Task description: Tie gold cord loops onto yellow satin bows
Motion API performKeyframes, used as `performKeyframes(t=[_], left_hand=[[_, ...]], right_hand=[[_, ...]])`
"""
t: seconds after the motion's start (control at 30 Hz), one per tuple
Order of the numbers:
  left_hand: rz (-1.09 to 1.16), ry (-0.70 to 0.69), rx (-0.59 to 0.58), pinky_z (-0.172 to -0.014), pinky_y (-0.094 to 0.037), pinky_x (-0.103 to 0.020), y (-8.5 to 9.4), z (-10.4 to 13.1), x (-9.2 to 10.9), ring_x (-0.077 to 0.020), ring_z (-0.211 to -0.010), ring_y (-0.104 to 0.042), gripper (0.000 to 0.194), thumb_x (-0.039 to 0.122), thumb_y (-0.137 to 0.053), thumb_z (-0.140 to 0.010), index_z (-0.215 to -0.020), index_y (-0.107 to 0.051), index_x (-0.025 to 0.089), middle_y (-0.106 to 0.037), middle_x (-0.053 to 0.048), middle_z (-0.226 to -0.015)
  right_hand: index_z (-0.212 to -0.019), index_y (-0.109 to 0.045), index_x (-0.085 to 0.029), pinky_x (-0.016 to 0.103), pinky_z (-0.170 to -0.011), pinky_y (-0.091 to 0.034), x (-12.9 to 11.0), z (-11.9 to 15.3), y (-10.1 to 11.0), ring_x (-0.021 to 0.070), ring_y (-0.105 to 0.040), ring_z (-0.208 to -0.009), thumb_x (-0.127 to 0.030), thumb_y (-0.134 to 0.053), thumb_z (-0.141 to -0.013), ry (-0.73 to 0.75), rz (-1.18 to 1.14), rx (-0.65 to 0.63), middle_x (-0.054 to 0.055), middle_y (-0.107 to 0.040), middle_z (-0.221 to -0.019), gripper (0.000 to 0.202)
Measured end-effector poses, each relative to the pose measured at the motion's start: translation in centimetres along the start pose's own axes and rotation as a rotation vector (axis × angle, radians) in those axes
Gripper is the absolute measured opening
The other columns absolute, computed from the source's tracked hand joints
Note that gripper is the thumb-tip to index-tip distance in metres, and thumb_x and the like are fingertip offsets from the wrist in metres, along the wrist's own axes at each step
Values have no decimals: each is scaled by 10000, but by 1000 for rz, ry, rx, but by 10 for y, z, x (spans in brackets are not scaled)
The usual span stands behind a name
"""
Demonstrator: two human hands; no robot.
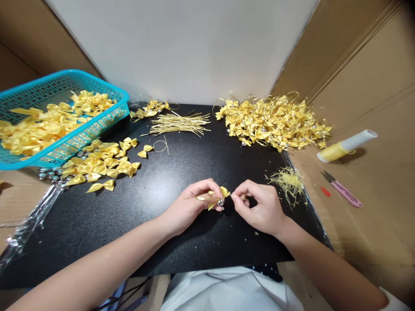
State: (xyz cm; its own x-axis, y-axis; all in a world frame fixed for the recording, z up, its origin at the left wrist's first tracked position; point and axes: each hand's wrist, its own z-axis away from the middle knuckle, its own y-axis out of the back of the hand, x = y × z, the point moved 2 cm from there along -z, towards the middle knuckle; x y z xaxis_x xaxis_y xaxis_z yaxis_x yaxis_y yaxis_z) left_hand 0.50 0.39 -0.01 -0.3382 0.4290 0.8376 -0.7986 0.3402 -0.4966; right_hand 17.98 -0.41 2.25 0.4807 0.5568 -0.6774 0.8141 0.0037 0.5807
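My left hand (197, 201) is closed around a yellow bow (224, 192) near the middle of the black table. A small silver bell (221, 201) shows at the bow, and a gold cord sticks out to the left between my fingers. Just right of the bow, my right hand (256, 203) has thumb and forefinger pinched together at the bow's edge; what lies between the fingertips is too small to make out. Beyond my hands are a bundle of gold cords (181, 124) and a single yellow bow (145, 150) beside a thin loop of cord.
A turquoise basket (73, 139) of yellow bows stands at the left, with loose bows (106, 162) and silver bells (48, 174) by it. Bows with cords (275, 123) are heaped back right. Yellow trimmings (288, 181), pink-handled snips (346, 193) and a ribbon roll (333, 152) are at right.
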Motion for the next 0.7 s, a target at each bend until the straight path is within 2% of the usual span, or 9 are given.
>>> performKeyframes(t=[0.23, 0.53, 0.7], left_hand=[[109, 25, 10, -681, -500, -231, -1, -1, -1, -103, -712, -543, 126, 167, -710, -749, -706, -592, 166, -569, 14, -726], [-34, -29, 18, -687, -435, -245, 2, 0, -2, -113, -699, -576, 131, 208, -667, -795, -733, -557, 174, -592, 15, -733], [-33, -25, 4, -683, -428, -246, 3, 1, -3, -115, -698, -587, 137, 209, -660, -804, -732, -549, 175, -594, 17, -725]], right_hand=[[-683, -538, -209, 184, -439, -390, 1, 0, 0, 66, -479, -420, -129, -557, -797, 3, -9, 3, -55, -520, -511, 141], [-686, -529, -213, 188, -433, -385, 1, 2, -2, 67, -465, -414, -139, -547, -807, -33, -5, 5, -60, -499, -503, 143], [-690, -533, -207, 185, -436, -379, 2, 2, -4, 64, -464, -418, -125, -553, -803, -54, -71, -18, -60, -507, -511, 141]])
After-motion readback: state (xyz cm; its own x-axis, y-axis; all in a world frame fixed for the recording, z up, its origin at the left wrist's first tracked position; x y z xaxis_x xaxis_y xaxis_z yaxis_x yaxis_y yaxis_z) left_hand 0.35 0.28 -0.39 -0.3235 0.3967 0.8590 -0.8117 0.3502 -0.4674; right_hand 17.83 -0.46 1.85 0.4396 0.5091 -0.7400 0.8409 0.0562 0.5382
